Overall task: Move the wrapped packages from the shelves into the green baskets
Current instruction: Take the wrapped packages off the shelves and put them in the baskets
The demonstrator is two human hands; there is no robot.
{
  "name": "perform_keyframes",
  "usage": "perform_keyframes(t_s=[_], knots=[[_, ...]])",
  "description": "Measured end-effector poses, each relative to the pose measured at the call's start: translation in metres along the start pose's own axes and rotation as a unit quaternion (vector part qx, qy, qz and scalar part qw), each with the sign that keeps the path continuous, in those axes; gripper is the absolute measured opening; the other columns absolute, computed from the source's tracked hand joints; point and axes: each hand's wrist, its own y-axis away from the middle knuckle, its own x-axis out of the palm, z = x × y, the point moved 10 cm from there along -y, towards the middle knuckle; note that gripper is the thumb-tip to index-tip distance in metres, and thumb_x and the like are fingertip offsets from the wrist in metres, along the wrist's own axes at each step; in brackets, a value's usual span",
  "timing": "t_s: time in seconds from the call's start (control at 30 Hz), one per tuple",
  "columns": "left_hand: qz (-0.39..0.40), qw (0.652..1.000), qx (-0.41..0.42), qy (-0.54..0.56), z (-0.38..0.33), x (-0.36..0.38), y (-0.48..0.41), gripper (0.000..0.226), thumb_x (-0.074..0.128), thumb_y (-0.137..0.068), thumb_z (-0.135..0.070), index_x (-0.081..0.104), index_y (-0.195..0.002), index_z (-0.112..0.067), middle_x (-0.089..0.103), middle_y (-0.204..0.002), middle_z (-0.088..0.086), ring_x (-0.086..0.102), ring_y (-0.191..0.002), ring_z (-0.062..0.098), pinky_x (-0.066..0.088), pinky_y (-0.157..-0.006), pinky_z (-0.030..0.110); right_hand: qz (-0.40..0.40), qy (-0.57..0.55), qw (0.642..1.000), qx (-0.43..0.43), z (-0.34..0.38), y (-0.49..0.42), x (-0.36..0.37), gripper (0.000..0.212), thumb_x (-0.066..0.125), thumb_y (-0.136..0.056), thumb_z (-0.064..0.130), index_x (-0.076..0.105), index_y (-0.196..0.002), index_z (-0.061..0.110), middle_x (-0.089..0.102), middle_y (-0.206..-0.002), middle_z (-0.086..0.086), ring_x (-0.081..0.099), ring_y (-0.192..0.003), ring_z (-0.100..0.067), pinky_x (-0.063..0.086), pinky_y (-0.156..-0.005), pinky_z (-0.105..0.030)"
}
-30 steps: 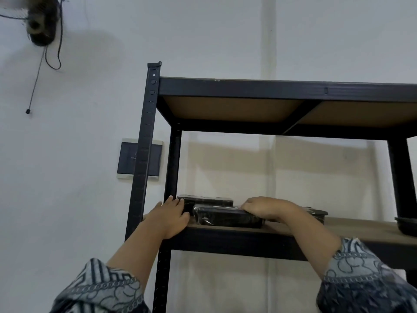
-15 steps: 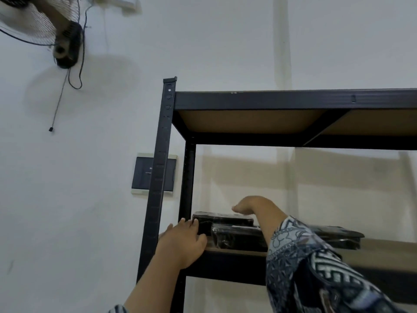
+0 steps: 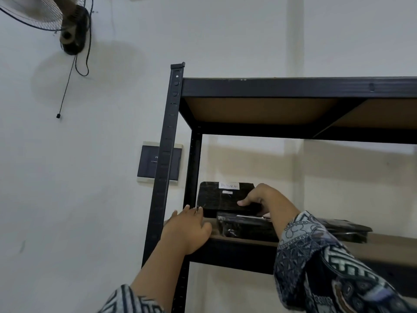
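A black wrapped package with a white label is tilted up at the back left of the shelf board. My right hand grips its right end, thumb on the front face. A second black wrapped package lies flat in front of it. A third one lies further right, partly hidden by my right sleeve. My left hand rests open on the shelf's front left corner, fingertips near the tilted package. No green basket is in view.
The black metal rack has an upright post at the left and an upper shelf overhead. A wall fan with a hanging cord is at the top left. A dark wall panel sits behind the post.
My right hand reached to the rear package, closed on it and tipped it up so its labelled face shows. My left hand stayed on the shelf corner. The view tilted up.
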Motion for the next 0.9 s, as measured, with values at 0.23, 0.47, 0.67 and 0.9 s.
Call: perform_keyframes(t_s=[0.23, 0.47, 0.67, 0.9], knots=[[-0.005, 1.0, 0.003, 0.003, -0.001, -0.002, 0.001, 0.058, 0.021, -0.096, -0.036, 0.015, -0.148, -0.012, 0.024, -0.153, 0.005, 0.01, -0.142, 0.019, 0.01, -0.115, 0.041, -0.078, -0.137, 0.985, -0.065, 0.012, 0.011, -0.015, 0.062, 0.084, -0.066, 0.007, 0.043, -0.113, 0.001, 0.058, -0.114, -0.018, 0.062, -0.101, -0.033, 0.057, -0.057, -0.037], [-0.031, 0.999, 0.007, 0.002, -0.003, -0.005, 0.002, 0.057, 0.021, -0.096, -0.035, 0.015, -0.148, -0.013, 0.023, -0.154, 0.003, 0.009, -0.142, 0.017, 0.009, -0.115, 0.04, -0.065, -0.122, 0.98, -0.141, 0.031, 0.024, -0.02, 0.03, 0.074, -0.078, 0.007, 0.055, -0.101, 0.002, 0.064, -0.106, -0.017, 0.063, -0.091, -0.029, 0.052, -0.06, -0.03], [-0.065, 0.998, 0.009, -0.001, -0.002, -0.009, 0.005, 0.061, 0.022, -0.095, -0.036, 0.006, -0.149, -0.013, 0.005, -0.158, 0.002, -0.003, -0.143, 0.015, 0.003, -0.116, 0.039, -0.115, -0.186, 0.952, -0.212, 0.039, 0.046, -0.035, 0.02, 0.069, -0.083, 0.008, 0.062, -0.102, 0.011, 0.064, -0.098, -0.009, 0.056, -0.081, -0.021, 0.043, -0.057, -0.025], [-0.138, 0.99, 0.002, 0.012, -0.003, -0.02, 0.013, 0.091, -0.012, -0.068, -0.049, 0.0, -0.148, -0.009, -0.003, -0.157, 0.006, -0.012, -0.142, 0.017, -0.006, -0.114, 0.038, -0.183, -0.264, 0.905, -0.278, 0.03, 0.095, -0.064, 0.039, 0.063, -0.088, 0.012, 0.054, -0.125, 0.021, 0.064, -0.112, -0.004, 0.057, -0.096, -0.02, 0.042, -0.077, -0.03]])
